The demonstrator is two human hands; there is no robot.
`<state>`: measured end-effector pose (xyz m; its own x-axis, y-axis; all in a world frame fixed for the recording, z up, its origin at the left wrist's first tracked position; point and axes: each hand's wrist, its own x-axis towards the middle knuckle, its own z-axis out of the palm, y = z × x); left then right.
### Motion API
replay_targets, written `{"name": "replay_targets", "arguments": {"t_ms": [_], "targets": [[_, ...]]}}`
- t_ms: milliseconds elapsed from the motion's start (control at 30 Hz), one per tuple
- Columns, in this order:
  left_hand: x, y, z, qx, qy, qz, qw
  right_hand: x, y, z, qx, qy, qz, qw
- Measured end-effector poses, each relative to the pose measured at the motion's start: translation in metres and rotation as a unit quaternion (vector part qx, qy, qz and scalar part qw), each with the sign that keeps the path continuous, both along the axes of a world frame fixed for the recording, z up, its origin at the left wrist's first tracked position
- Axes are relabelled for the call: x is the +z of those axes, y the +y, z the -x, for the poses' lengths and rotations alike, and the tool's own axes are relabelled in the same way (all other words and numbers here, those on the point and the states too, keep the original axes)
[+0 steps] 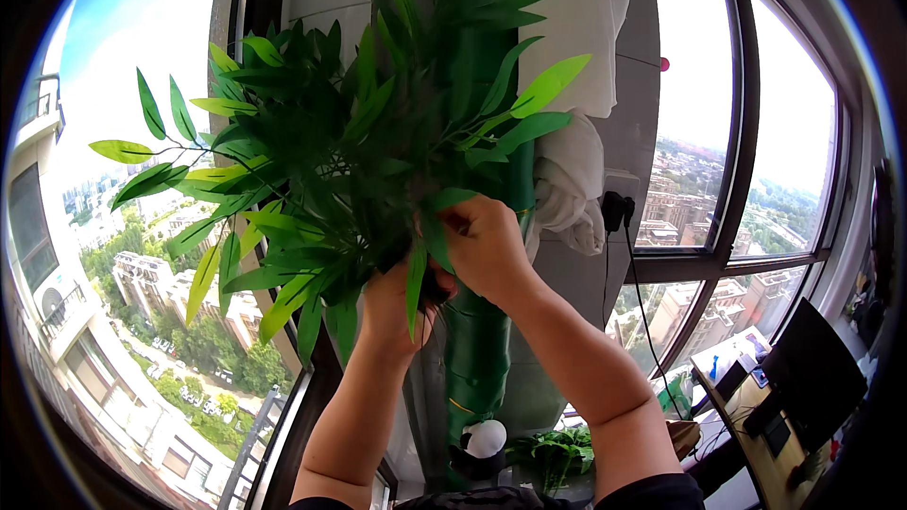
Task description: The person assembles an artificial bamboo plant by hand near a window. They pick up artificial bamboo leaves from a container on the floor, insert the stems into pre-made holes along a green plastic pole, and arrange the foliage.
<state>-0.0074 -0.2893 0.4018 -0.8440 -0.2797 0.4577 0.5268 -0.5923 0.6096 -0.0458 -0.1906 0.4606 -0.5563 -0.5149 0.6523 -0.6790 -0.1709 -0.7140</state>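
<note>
A thick bunch of green bamboo-like leaves [312, 179], some tips yellow-green, fills the middle in front of me. My left hand [392, 307] is closed around the base of the bunch, with leaves hiding part of its fingers. Close beside it on the right, my right hand [487, 247] is pinched at the stems; leaves cover its fingertips and what lies between them. Something dark shows between the two hands. Behind them, a green jointed pole [477, 349] that looks like bamboo stands upright, with a thin gold-coloured band low down.
White cloth [572, 28] hangs right of the pole, knotted lower down. Black plugs [617, 208] with cords sit in a wall socket. Windows stand on both sides. At lower right is a desk [746, 425] with a monitor [814, 368]; a leafy plant [557, 453] is below.
</note>
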Motion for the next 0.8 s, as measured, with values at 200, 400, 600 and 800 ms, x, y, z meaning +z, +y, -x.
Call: {"name": "replay_targets", "arguments": {"t_ms": [200, 400, 600, 800], "targets": [[-0.009, 0.000, 0.006, 0.041, 0.019, -0.014, 0.999, -0.008, 0.004, 0.006, -0.051, 0.088, 0.048, 0.994], [-0.006, 0.008, -0.006, 0.071, -0.087, -0.057, 0.992, 0.000, 0.027, 0.015, -0.057, 0.062, 0.060, 0.995], [-0.037, -0.015, 0.004, 0.119, -0.063, -0.026, 0.991, 0.031, 0.067, 0.014, -0.037, 0.067, -0.020, 0.997], [-0.040, -0.010, 0.000, 0.115, -0.030, 0.010, 0.993, 0.079, 0.076, 0.024, -0.010, 0.147, 0.001, 0.989]]}}
